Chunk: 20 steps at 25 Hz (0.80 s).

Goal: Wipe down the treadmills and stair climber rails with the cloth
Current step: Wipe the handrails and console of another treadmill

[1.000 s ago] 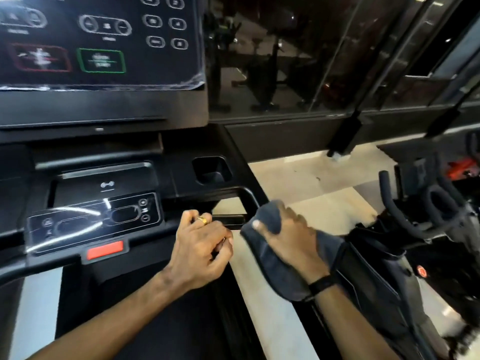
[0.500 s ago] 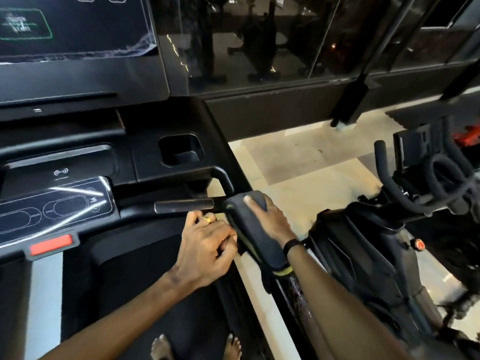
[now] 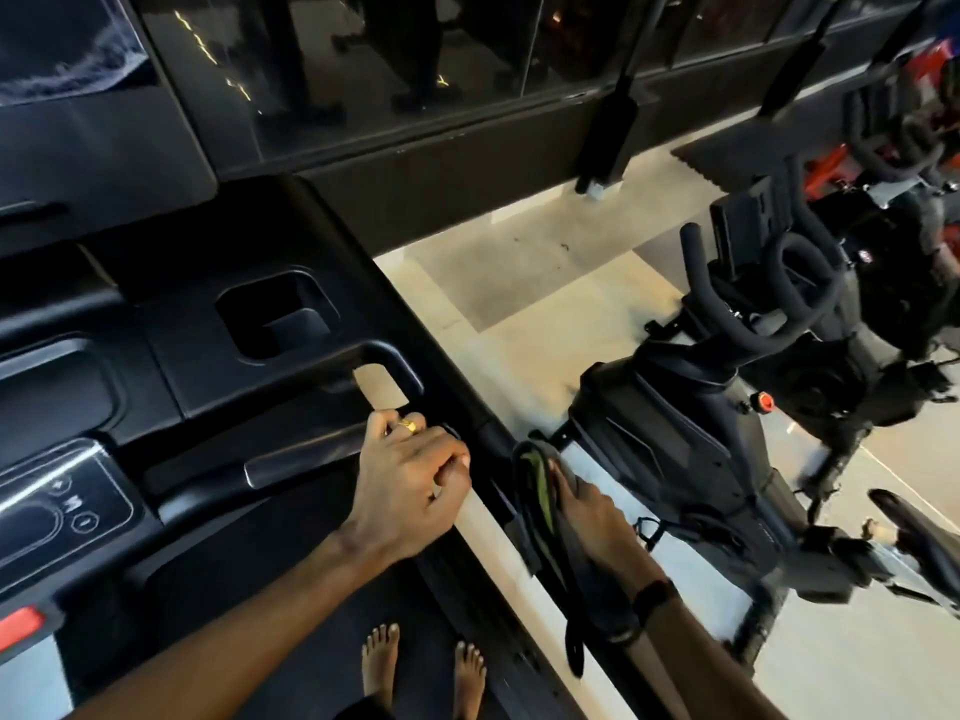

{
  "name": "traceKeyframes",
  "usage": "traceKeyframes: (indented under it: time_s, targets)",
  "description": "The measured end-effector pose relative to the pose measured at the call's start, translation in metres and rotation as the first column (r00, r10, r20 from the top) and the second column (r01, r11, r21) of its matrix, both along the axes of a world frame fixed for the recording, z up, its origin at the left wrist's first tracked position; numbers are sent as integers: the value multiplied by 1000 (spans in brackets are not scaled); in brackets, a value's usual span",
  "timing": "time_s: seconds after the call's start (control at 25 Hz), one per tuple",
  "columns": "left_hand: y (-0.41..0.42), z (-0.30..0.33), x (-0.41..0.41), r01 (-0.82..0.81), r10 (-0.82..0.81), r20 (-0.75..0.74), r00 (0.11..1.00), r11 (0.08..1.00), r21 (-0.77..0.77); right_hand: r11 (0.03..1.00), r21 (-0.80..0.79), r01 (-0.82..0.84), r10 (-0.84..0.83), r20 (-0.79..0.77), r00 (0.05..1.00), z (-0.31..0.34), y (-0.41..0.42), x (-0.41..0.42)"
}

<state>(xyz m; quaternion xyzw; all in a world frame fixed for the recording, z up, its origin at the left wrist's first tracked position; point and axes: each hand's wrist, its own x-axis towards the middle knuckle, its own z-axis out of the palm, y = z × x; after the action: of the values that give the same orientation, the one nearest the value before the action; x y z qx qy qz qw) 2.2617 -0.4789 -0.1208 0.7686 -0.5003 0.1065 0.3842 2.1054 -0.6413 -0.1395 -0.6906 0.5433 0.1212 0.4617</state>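
Observation:
My right hand (image 3: 589,511) grips a dark grey cloth (image 3: 540,504) with a green edge, wrapped round the treadmill's right side rail (image 3: 491,444). The cloth hangs down along the rail toward my wrist. My left hand (image 3: 410,485) lies with curled fingers on the right end of the front handlebar (image 3: 301,459), just left of the rail; I see nothing held inside it. The black treadmill console (image 3: 208,366) with its cup recess (image 3: 275,317) fills the left of the view.
An exercise bike (image 3: 696,439) with black curved handlebars (image 3: 769,304) stands close on the right, across a strip of pale floor (image 3: 519,324). Dark glass panels (image 3: 415,70) run along the back. My bare feet (image 3: 382,662) stand on the belt. A red stop tab (image 3: 21,623) sits lower left.
My right hand slid the cloth from the rail's top corner down along the side rail toward me. The view tilted downward and right; my left hand stayed at the bar's end.

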Motion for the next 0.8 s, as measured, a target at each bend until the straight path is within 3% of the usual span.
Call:
traceKeyframes:
  time_s: [0.12,0.16,0.24,0.32,0.4,0.48,0.56,0.64,0.8]
  targets:
    - [-14,-1,14,12,-13,-20,1000,1000,-27,853,-395,-342,273,-221,936,13,53,13]
    - [-18,-1,20,18,-19,-25,1000,999,-31,781,-471,-411,310,-279,909,11,64,25]
    - [-23,-2,28,21,-23,-58,998,999,-38,732,-508,-453,311,-342,887,7,68,59]
    - [-26,-1,33,6,-11,-97,995,999,-50,755,-480,-448,344,-292,892,5,52,79]
    - [-29,0,34,7,-13,-134,991,999,-50,885,-337,-322,313,-82,946,7,23,87]
    - [-32,1,31,56,-63,-151,986,997,-52,946,-168,-277,287,33,957,0,-6,87]
    - [-34,4,24,131,-135,-129,982,991,-40,970,-52,-239,240,17,971,-8,-22,77]
    - [-36,9,21,176,-179,-103,979,984,-38,995,74,-71,69,28,997,-11,-26,52]
    - [-44,12,19,181,-183,-104,978,983,-30,990,108,91,-90,-17,996,-4,-10,-13]
